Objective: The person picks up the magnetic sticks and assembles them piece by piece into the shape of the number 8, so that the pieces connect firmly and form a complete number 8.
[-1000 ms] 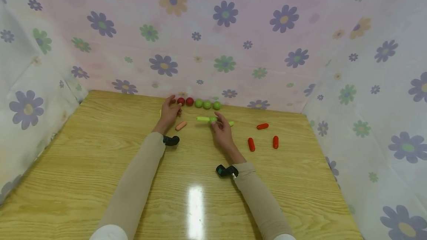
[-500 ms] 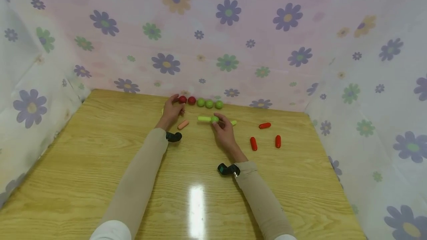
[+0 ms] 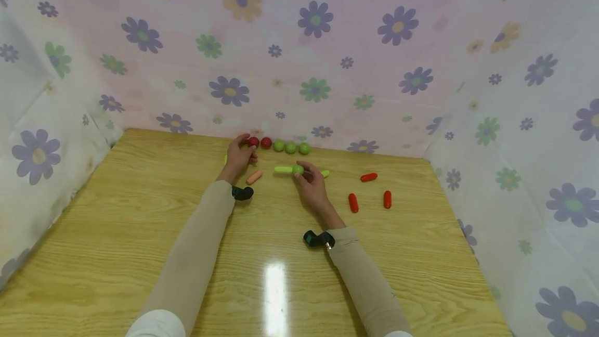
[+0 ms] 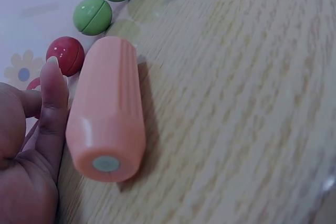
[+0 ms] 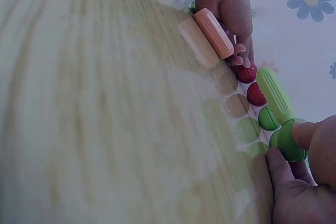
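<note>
In the head view my left hand [image 3: 239, 154] is at the left end of a ball row, its fingertips gripping the end red ball [image 3: 254, 142]. Beside it lies a ribbed pink toy rod [image 4: 107, 111], with a pale disc on its end. My right hand [image 3: 312, 186] pinches a green ball [image 5: 289, 142] between thumb and fingers, in front of the row. A light green ribbed rod [image 5: 275, 95] meets that ball end to end and points left. Another light green rod [image 3: 325, 173] is partly hidden behind my right hand.
A second red ball [image 3: 266, 142] and green balls [image 3: 290, 147] continue the row near the flowered back cloth [image 3: 281, 66]. Three red rods [image 3: 353, 203] lie on the right of the wooden table [image 3: 276, 243]. A yellowish piece [image 3: 225, 159] peeks out behind my left hand.
The green ball in my right hand and the light green rod touching it have shifted together slightly towards me. My left hand stays at the red ball. The head view sways a little.
</note>
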